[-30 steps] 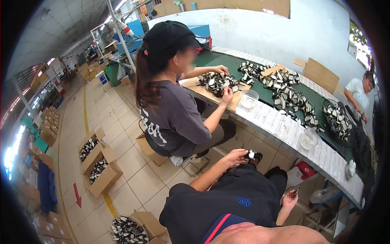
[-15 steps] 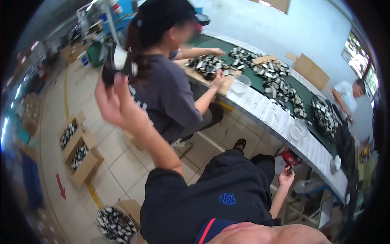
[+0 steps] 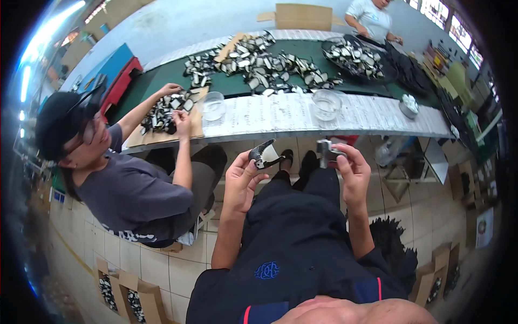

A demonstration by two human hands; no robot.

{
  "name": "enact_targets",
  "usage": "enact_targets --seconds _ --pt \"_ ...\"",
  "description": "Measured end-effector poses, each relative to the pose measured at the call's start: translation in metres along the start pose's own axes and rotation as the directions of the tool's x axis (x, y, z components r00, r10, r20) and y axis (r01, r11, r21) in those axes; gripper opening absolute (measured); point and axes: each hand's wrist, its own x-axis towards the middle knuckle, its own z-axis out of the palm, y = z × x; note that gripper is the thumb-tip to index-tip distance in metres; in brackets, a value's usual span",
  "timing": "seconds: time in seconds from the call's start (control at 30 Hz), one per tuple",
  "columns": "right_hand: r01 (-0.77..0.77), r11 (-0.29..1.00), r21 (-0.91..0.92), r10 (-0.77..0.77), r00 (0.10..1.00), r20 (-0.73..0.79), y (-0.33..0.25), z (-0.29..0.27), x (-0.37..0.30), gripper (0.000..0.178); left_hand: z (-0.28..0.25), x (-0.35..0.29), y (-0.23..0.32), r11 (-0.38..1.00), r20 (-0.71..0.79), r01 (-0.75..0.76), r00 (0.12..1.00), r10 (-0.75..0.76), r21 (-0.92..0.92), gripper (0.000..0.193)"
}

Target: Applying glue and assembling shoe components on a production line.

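Observation:
My left hand (image 3: 240,184) is raised over my lap, closed on a curved black piece with a white inner face (image 3: 267,153). The thumb and fingers pinch its lower left side. A short distance to the right, my right hand (image 3: 354,171) grips a small silver metal tool (image 3: 325,151) between thumb and fingers. Its exact kind is hard to make out. The tool and the black-and-white piece are apart, at about the same height, short of the table's near edge.
Beyond my hands runs a long table with a green belt (image 3: 164,75) and heaps of black-and-white pieces (image 3: 283,67). Clear plastic bowls (image 3: 327,105) stand along its white near strip. A co-worker (image 3: 135,183) sits at my left, another person (image 3: 372,19) at the far side. Cardboard boxes (image 3: 145,297) stand on the floor.
My view has swung toward the table. The left hand has come down from high at the left with its piece; the right hand has risen with the metal tool, closer to the left.

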Motion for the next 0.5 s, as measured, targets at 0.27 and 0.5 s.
enact_targets --seconds 0.27,0.5 --pt "0.37 0.775 -0.512 -0.235 0.921 0.31 -0.006 0.024 0.032 0.029 0.007 0.03 -0.029 0.985 -0.07 0.162 0.985 -0.157 0.063 0.025" --pt "0.373 0.752 -0.544 -0.202 0.916 0.348 0.017 0.026 0.064 0.029 -0.001 0.053 -0.033 0.975 -0.11 0.198 0.976 -0.187 0.103 0.023"
